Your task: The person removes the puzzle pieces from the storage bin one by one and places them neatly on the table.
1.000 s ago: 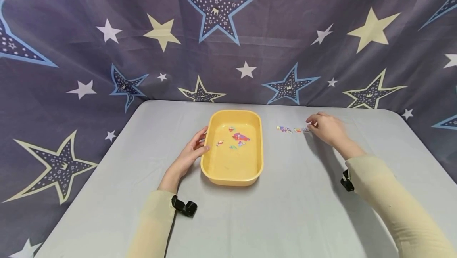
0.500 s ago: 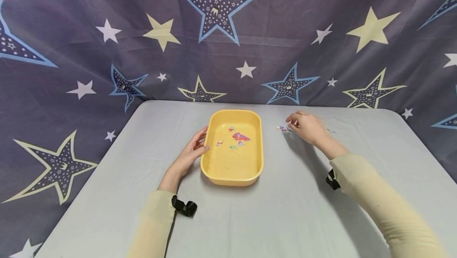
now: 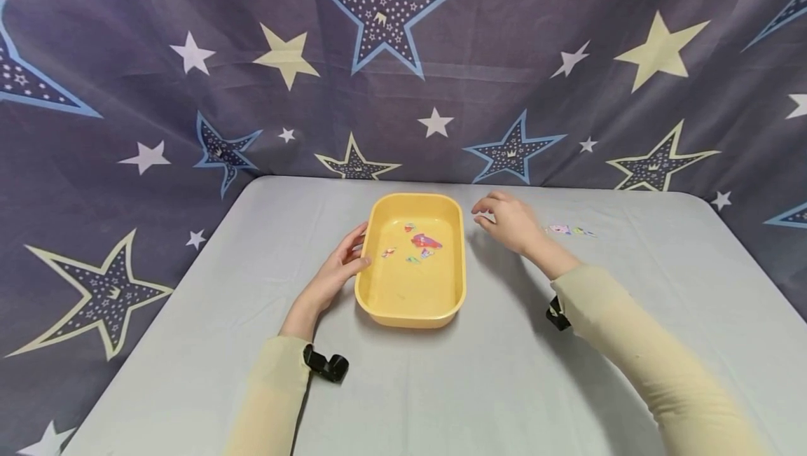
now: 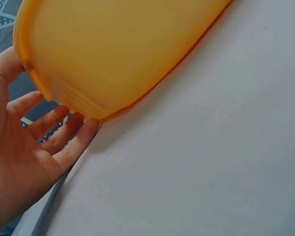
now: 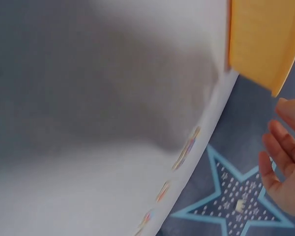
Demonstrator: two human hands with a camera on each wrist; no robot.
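Note:
My left hand [image 3: 333,275] holds the left side of a yellow plastic tray [image 3: 412,310]. In the left wrist view its fingers [image 4: 74,142] lie against the outer wall, and the thumb meets the rim. Several small colourful sticker-like pieces lie inside the tray, the largest a red and purple piece [image 3: 426,242]. Just beyond the tray's right side hovers my right hand [image 3: 512,223], fingers loosely bent, and nothing shows between them. More flat colourful pieces [image 3: 560,230] lie on the table right of this hand, partly hidden by it; the right wrist view shows them in a row.
A pale grey cloth covers the table [image 3: 504,372]. Behind and beside it hangs a dark curtain [image 3: 435,85] printed with stars. Each wrist wears a black camera band [image 3: 326,365].
My right hand has moved left across the row of pieces towards the tray, uncovering those on the right. The left hand and the tray have stayed in place.

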